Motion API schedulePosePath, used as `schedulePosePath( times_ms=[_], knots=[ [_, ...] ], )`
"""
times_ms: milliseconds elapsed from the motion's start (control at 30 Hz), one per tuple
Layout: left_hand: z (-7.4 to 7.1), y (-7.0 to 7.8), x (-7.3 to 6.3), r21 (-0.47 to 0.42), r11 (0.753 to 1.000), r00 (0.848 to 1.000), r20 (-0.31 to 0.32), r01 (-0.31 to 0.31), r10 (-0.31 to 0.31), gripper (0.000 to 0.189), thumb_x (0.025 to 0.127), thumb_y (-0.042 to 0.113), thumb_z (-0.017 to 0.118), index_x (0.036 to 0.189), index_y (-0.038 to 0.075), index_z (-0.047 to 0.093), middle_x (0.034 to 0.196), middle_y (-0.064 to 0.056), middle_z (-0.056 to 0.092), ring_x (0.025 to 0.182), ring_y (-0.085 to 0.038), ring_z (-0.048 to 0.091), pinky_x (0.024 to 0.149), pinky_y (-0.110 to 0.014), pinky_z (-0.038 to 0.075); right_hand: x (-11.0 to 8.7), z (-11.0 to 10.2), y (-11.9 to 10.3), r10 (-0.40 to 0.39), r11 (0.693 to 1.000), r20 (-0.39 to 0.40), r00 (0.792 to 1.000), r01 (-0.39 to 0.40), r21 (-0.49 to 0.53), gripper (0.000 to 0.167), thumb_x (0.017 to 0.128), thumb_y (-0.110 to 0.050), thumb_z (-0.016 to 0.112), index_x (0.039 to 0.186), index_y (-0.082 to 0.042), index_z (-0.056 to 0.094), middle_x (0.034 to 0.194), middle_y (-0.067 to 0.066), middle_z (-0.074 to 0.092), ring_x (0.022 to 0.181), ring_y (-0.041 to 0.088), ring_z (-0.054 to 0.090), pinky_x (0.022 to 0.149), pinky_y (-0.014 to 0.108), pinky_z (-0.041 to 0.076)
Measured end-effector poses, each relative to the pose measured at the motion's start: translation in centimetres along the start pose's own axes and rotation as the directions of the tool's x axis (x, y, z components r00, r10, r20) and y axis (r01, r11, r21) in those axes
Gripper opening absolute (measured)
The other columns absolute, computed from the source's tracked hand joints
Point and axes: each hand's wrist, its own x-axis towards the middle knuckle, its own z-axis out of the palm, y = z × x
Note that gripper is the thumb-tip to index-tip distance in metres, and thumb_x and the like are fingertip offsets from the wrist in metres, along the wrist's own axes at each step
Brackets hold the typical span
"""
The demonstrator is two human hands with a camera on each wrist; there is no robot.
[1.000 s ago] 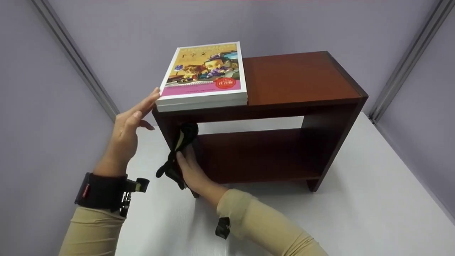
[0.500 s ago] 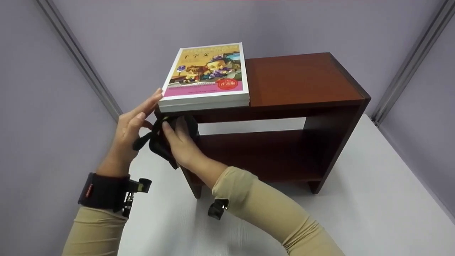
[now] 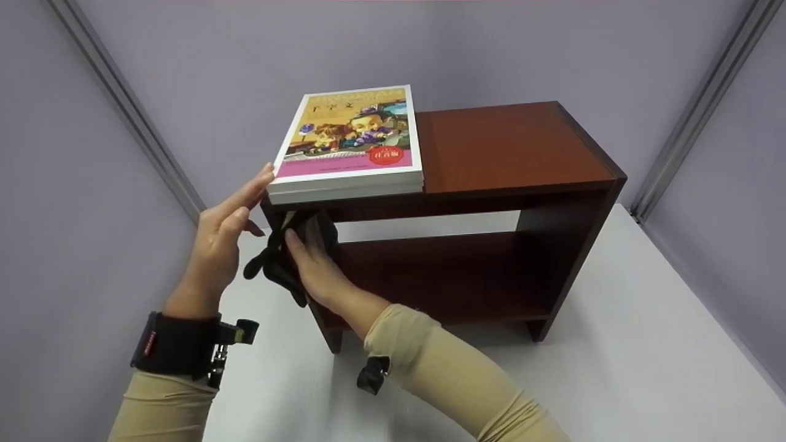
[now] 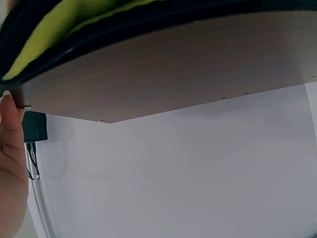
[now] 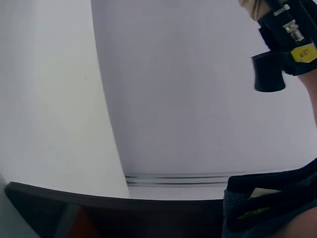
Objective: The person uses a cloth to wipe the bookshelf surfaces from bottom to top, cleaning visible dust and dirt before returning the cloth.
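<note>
In right hand [image 3: 324, 273] — bunched, plush cloth [image 3: 284, 270]

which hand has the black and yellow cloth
The right hand, with the black and yellow cloth against the brown wooden shelf; the left hand, beside the white-edged books, has none.

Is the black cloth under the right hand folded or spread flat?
Not spread flat: the black cloth is bunched in loose folds under the right hand, ends sticking out past the front of the shelf.
</note>
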Motion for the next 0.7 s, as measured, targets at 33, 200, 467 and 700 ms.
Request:
schedulePosePath(
  times_ms=[33,200,467,700],
  knots=[
    [0.0,0.0,-0.1,0.005,1.0,1.0,-0.001,-0.002,0.002,0.045,0.091,0.004,0.031,0.129,0.001,0.054,0.136,-0.011,0.048,0.123,-0.026,0.047,0.057,-0.028,0.042,-0.1,0.1,0.5,0.02,1.0,0.0,1.0,-0.02,0.003,0.068,0.099,-0.049,0.021,0.15,-0.012,-0.006,0.156,0.002,-0.007,0.14,0.014,-0.001,0.111,0.034,0.006],
    [0.1,-0.1,0.1,0.03,0.999,1.0,-0.004,-0.019,0.019,0.044,0.09,0.002,0.032,0.129,0.001,0.054,0.135,-0.011,0.049,0.122,-0.026,0.048,0.057,-0.027,0.043,-0.5,0.4,2.8,0.024,0.998,-0.004,1.0,-0.024,0.057,0.067,0.099,-0.05,0.022,0.15,-0.017,-0.004,0.155,-0.003,-0.001,0.138,0.011,0.009,0.11,0.034,0.013],
    [0.1,-0.2,0.2,0.034,0.999,1.0,-0.015,-0.024,0.024,0.044,0.089,0.001,0.034,0.128,0.001,0.055,0.134,-0.011,0.05,0.121,-0.026,0.049,0.056,-0.026,0.043,-1.6,0.8,7.3,0.134,0.981,0.023,0.991,-0.136,0.136,0.067,0.096,-0.058,0.021,0.15,-0.025,-0.001,0.15,0.0,0.024,0.132,0.011,0.026,0.108,0.035,0.018],
    [0.1,-0.2,0.1,0.047,0.999,0.999,-0.021,-0.026,0.027,0.044,0.089,0.001,0.034,0.127,0.0,0.055,0.134,-0.01,0.05,0.12,-0.023,0.05,0.055,-0.026,0.042,-2.0,1.1,9.7,0.184,0.969,0.011,0.983,-0.183,0.167,0.067,0.096,-0.057,0.022,0.15,-0.024,-0.002,0.148,0.001,0.023,0.127,0.016,0.034,0.109,0.036,0.014]
  ],
)
